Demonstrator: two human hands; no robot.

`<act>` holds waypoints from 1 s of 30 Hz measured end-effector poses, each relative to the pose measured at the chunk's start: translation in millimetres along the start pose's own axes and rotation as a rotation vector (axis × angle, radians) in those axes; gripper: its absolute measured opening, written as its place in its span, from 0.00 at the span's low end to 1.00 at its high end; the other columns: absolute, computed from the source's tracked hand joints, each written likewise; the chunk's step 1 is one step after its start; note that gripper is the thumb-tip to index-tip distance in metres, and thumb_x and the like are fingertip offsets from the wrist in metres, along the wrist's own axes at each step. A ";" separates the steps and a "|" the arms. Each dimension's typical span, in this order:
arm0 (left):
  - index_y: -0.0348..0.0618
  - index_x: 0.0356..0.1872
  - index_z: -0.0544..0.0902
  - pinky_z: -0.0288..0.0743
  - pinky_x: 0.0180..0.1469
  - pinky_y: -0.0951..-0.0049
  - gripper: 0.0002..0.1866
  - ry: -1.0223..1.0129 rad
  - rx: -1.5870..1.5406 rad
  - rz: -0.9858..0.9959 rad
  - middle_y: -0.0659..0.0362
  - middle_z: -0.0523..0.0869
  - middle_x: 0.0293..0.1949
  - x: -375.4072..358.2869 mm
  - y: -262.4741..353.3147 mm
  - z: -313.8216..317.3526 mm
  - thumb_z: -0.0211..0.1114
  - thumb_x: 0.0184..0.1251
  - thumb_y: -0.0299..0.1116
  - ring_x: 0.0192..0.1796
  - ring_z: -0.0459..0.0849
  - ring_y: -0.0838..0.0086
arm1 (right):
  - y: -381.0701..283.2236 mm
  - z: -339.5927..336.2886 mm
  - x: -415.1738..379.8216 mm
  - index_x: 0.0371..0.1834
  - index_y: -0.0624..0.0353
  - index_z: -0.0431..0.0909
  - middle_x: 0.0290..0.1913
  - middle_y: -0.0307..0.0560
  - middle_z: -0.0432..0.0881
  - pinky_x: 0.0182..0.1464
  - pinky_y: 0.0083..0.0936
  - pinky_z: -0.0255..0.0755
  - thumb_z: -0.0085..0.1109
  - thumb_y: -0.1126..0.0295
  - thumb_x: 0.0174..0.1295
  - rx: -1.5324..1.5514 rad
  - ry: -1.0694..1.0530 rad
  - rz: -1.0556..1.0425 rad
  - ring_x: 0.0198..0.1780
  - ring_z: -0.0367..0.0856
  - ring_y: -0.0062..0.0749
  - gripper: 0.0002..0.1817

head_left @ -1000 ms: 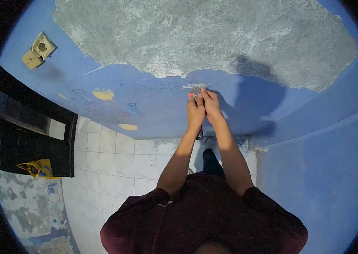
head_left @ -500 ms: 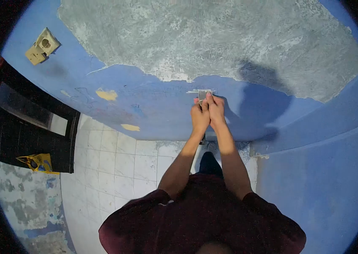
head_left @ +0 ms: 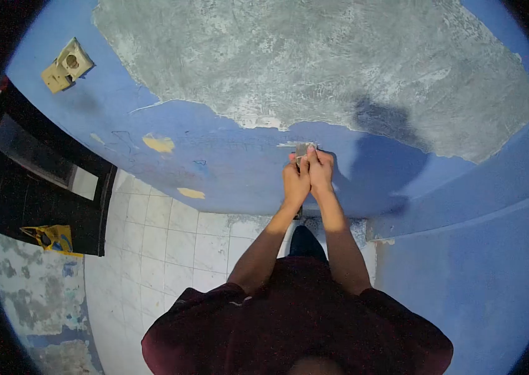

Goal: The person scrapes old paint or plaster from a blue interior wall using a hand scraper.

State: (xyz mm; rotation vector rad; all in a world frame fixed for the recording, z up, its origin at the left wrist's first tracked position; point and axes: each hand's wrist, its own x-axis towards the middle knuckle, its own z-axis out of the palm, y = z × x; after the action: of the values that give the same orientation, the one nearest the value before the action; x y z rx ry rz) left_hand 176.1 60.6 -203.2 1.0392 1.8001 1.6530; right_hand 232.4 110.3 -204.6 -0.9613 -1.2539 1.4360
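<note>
Both of my hands grip one metal scraper [head_left: 304, 149]. My left hand [head_left: 295, 179] and my right hand [head_left: 321, 170] are pressed side by side around its handle. The blade lies flat against the blue painted wall [head_left: 233, 172], just below the ragged edge where the paint ends. Above that edge the wall is bare grey plaster [head_left: 314, 62]. A thin pale strip of lifted paint shows at the blade's left tip. The lower end of the handle pokes out under my left wrist.
A beige wall socket [head_left: 67, 64] hangs loose at the upper left. A dark doorway [head_left: 33, 181] opens on the left, with a yellow bag [head_left: 52, 239] at its foot. White floor tiles [head_left: 177, 244] lie below, with paint flakes along the wall base. A second blue wall [head_left: 477, 275] meets the corner on the right.
My hands and the scraper have shifted slightly right and down in the view as my head moved; the blade stays against the paint edge and the grip is unchanged.
</note>
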 end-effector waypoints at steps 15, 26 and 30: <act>0.29 0.29 0.80 0.69 0.27 0.63 0.20 -0.045 -0.137 -0.061 0.48 0.81 0.19 -1.6 2.3 12.9 0.53 0.72 0.39 0.22 0.77 0.69 | -3.3 -13.1 6.4 0.25 0.70 0.79 0.25 0.45 0.83 0.30 0.25 0.71 0.52 0.65 0.69 -0.180 0.029 -0.069 0.25 0.76 0.20 0.19; 0.39 0.22 0.75 0.59 0.14 0.75 0.21 -0.129 -0.817 -0.163 0.60 0.74 0.14 -13.5 -10.0 45.0 0.49 0.76 0.40 0.13 0.68 0.80 | -78.9 -35.3 -18.1 0.20 0.66 0.76 0.14 0.43 0.75 0.22 0.24 0.70 0.52 0.59 0.69 -0.659 -0.170 0.005 0.17 0.76 0.22 0.23; 0.42 0.21 0.68 0.58 0.12 0.73 0.26 -0.205 -1.024 -0.287 0.60 0.69 0.12 -14.4 10.9 41.8 0.48 0.74 0.53 0.10 0.65 0.75 | -63.8 -93.8 -32.7 0.34 0.67 0.83 0.27 0.53 0.85 0.34 0.30 0.75 0.57 0.55 0.65 -1.003 0.008 -0.247 0.29 0.84 0.33 0.21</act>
State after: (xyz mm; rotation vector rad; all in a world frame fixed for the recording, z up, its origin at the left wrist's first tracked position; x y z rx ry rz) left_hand 219.3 74.6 -201.0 0.4224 0.7082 1.8281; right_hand 340.2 100.0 -157.6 -1.3677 -2.0542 0.5492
